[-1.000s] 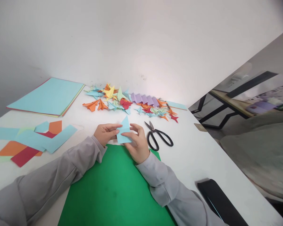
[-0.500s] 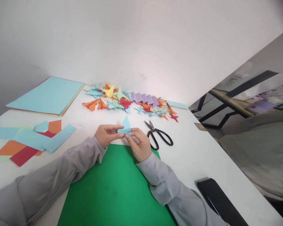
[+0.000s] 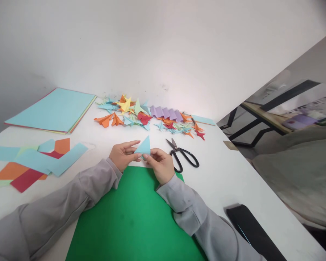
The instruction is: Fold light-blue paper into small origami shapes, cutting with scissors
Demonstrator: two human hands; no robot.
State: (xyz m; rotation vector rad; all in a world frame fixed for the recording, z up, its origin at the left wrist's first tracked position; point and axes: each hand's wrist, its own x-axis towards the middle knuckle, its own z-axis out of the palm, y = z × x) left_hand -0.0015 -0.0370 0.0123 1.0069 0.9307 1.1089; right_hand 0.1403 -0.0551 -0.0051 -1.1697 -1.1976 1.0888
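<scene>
A small piece of light-blue paper (image 3: 143, 146), folded to a triangle with its tip upward, is held between both hands just beyond the far edge of a green sheet (image 3: 127, 214). My left hand (image 3: 123, 155) pinches its left corner between thumb and fingers. On the other side, my right hand (image 3: 162, 164) grips its lower right edge, with the thumb in front and the fingers partly hidden behind. Black-handled scissors (image 3: 184, 153) lie with slightly parted blades to the right of my right hand.
Folded paper shapes (image 3: 125, 105) in several colours line the wall, with a pleated purple paper (image 3: 167, 114) among them. Paper strips (image 3: 35, 161) lie at left, below a stack of coloured sheets (image 3: 51, 110). A black object (image 3: 252, 230) rests near the right table edge.
The blue paper has turned slightly in my fingers, its tip now leaning to the right. My left fingers have spread a little, and both hands stay in nearly the same place.
</scene>
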